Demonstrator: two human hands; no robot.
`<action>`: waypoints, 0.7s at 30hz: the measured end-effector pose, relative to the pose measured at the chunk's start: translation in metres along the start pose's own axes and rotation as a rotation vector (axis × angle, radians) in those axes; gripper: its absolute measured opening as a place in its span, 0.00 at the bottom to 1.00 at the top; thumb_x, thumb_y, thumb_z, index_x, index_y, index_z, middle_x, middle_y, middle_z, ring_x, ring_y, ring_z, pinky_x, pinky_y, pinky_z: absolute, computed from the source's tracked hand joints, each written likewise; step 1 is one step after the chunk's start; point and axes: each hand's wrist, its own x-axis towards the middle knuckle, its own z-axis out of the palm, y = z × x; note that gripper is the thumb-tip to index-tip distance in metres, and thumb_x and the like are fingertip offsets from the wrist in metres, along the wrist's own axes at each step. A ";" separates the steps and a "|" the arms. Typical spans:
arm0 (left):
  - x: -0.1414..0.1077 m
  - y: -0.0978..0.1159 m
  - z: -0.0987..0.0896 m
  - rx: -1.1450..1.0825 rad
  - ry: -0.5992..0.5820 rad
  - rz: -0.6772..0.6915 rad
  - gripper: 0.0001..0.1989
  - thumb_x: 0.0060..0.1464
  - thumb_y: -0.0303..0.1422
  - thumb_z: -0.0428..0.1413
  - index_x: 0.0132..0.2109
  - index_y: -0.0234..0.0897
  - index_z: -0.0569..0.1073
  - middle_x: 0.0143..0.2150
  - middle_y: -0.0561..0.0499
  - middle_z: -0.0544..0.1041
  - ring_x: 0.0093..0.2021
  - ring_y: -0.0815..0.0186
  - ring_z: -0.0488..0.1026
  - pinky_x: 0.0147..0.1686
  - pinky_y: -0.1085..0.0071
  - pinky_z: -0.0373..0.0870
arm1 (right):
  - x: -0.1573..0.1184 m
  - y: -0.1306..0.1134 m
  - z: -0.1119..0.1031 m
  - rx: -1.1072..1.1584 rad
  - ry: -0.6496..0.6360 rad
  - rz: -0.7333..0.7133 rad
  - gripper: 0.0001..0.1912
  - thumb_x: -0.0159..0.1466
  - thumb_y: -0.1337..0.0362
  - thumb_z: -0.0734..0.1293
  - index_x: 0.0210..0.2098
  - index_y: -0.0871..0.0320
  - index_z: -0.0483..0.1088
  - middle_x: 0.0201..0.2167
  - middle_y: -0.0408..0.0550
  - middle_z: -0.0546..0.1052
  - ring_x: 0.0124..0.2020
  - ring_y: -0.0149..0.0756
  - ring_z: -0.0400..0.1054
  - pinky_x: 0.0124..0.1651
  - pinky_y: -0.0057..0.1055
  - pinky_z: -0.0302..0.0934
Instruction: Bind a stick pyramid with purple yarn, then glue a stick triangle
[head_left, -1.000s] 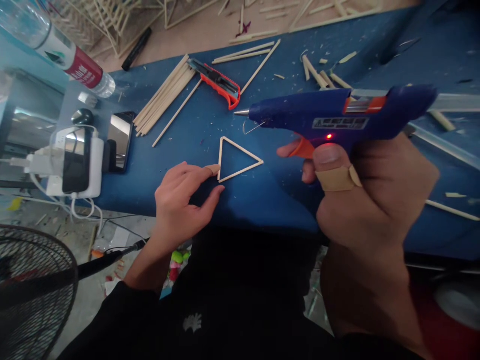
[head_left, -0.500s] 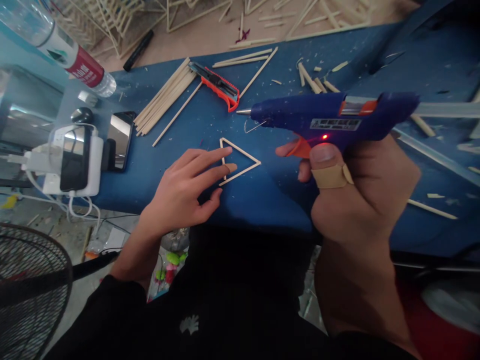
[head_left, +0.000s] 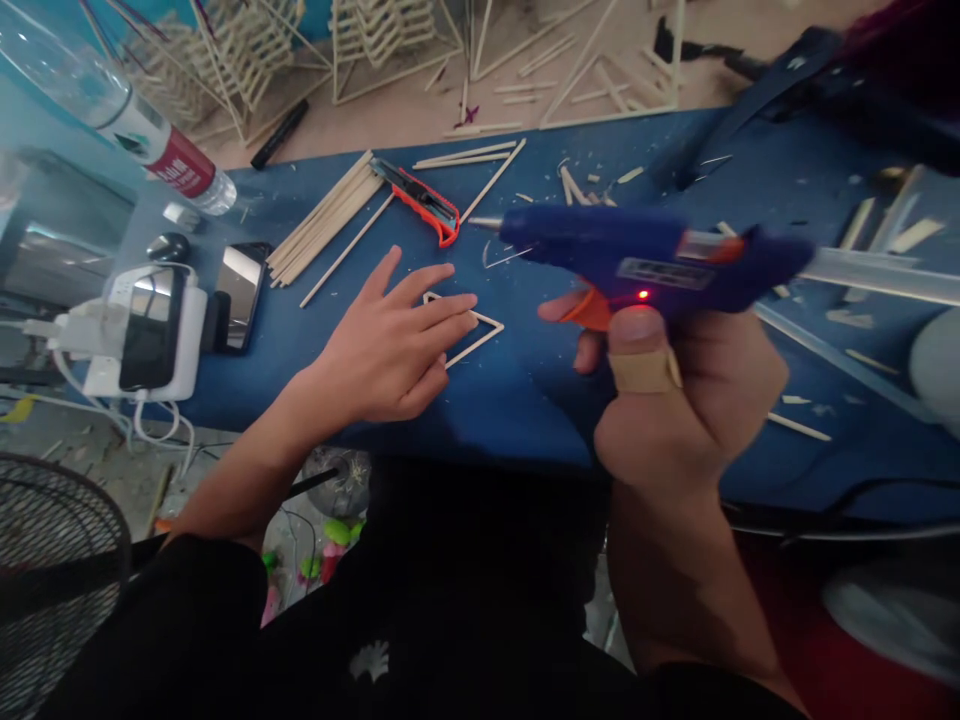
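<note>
A small triangle of thin wooden sticks (head_left: 480, 347) lies flat on the blue table surface. Over its left part spreads my left hand (head_left: 401, 345), open, fingers apart, hiding much of the triangle; whether the fingers press on it I cannot tell. My right hand (head_left: 667, 390), with a tan bandage round the thumb, is wrapped about the handle of a blue glue gun (head_left: 600, 240). The gun's red light is on, and its metal nozzle points left, above the table. A clear glue stick (head_left: 885, 275) sticks out of its back end.
Behind the hands lie an orange utility knife (head_left: 424, 202) and a bundle of wooden sticks (head_left: 326, 220). To the left are a phone (head_left: 241, 295), a white power strip (head_left: 191, 335), a water bottle (head_left: 180, 165) and a fan (head_left: 60, 570). Stick frames (head_left: 397, 50) stand at the back.
My left hand has spread its fingers and covers more of the triangle. The glue gun, in my right hand, has shifted slightly left in view. The camera view has also shifted.
</note>
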 end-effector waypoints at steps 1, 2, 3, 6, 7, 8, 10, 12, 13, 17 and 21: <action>0.000 -0.001 0.002 0.013 0.022 0.007 0.23 0.61 0.32 0.54 0.60 0.47 0.80 0.67 0.50 0.82 0.77 0.44 0.68 0.81 0.29 0.44 | 0.001 -0.001 0.001 0.045 0.041 -0.009 0.09 0.73 0.52 0.70 0.42 0.47 0.80 0.33 0.41 0.85 0.22 0.35 0.69 0.25 0.38 0.61; -0.001 -0.001 0.003 0.019 0.044 0.017 0.23 0.61 0.32 0.54 0.61 0.46 0.80 0.66 0.49 0.82 0.76 0.44 0.68 0.81 0.28 0.45 | 0.001 -0.002 0.002 0.090 0.083 -0.020 0.08 0.73 0.53 0.70 0.40 0.47 0.80 0.33 0.41 0.85 0.21 0.34 0.67 0.24 0.37 0.59; -0.001 -0.002 0.005 0.020 0.065 0.028 0.23 0.61 0.32 0.53 0.61 0.46 0.80 0.66 0.48 0.82 0.75 0.43 0.69 0.81 0.28 0.46 | 0.002 -0.002 0.003 0.123 0.114 -0.028 0.08 0.72 0.54 0.71 0.39 0.48 0.79 0.32 0.41 0.85 0.21 0.34 0.66 0.24 0.37 0.58; 0.000 -0.003 0.008 0.023 0.097 0.036 0.23 0.63 0.33 0.52 0.61 0.43 0.80 0.66 0.45 0.82 0.74 0.41 0.70 0.80 0.27 0.48 | 0.004 -0.004 0.004 0.134 0.121 -0.020 0.07 0.72 0.56 0.71 0.38 0.47 0.79 0.33 0.42 0.86 0.20 0.35 0.66 0.24 0.38 0.57; 0.002 -0.003 0.008 0.030 0.101 0.027 0.24 0.63 0.33 0.51 0.62 0.42 0.80 0.66 0.44 0.82 0.74 0.40 0.70 0.80 0.27 0.48 | 0.004 -0.004 0.003 0.130 0.116 -0.014 0.07 0.72 0.56 0.71 0.38 0.48 0.79 0.33 0.42 0.86 0.20 0.35 0.66 0.24 0.39 0.58; 0.003 -0.003 0.009 0.039 0.102 0.014 0.24 0.64 0.34 0.51 0.62 0.42 0.80 0.65 0.44 0.82 0.74 0.40 0.70 0.80 0.27 0.48 | 0.004 -0.003 0.003 0.127 0.110 -0.007 0.08 0.73 0.55 0.71 0.38 0.48 0.79 0.33 0.42 0.86 0.21 0.35 0.66 0.24 0.38 0.59; 0.007 -0.003 0.008 0.058 0.100 -0.007 0.24 0.65 0.35 0.50 0.63 0.40 0.80 0.64 0.42 0.82 0.73 0.40 0.70 0.79 0.27 0.48 | 0.005 -0.003 0.002 0.130 0.112 -0.005 0.10 0.73 0.54 0.71 0.37 0.50 0.78 0.32 0.43 0.86 0.21 0.34 0.67 0.24 0.37 0.60; 0.010 -0.004 0.005 0.077 0.103 -0.016 0.24 0.66 0.35 0.49 0.63 0.39 0.80 0.64 0.42 0.82 0.73 0.40 0.70 0.79 0.27 0.49 | 0.005 -0.003 0.001 0.134 0.117 -0.003 0.11 0.73 0.54 0.70 0.36 0.50 0.78 0.32 0.43 0.86 0.21 0.34 0.67 0.25 0.36 0.61; 0.010 -0.005 0.003 0.084 0.115 -0.017 0.24 0.66 0.35 0.49 0.63 0.39 0.80 0.65 0.42 0.82 0.72 0.41 0.71 0.79 0.29 0.51 | 0.006 -0.003 0.002 0.140 0.122 0.002 0.11 0.73 0.54 0.70 0.36 0.51 0.78 0.32 0.43 0.86 0.21 0.34 0.68 0.25 0.36 0.61; -0.002 -0.009 -0.008 0.106 0.264 -0.061 0.21 0.63 0.32 0.51 0.57 0.38 0.82 0.58 0.41 0.85 0.61 0.47 0.79 0.66 0.44 0.74 | 0.007 -0.004 0.003 0.189 0.144 0.036 0.08 0.71 0.58 0.72 0.37 0.53 0.78 0.33 0.45 0.87 0.21 0.32 0.67 0.25 0.35 0.60; -0.031 -0.003 -0.005 0.070 0.423 -0.048 0.11 0.60 0.26 0.55 0.44 0.38 0.82 0.42 0.45 0.86 0.44 0.55 0.81 0.48 0.56 0.80 | 0.008 -0.004 0.003 0.169 0.151 0.012 0.11 0.70 0.57 0.72 0.34 0.55 0.77 0.30 0.46 0.86 0.19 0.32 0.67 0.23 0.36 0.58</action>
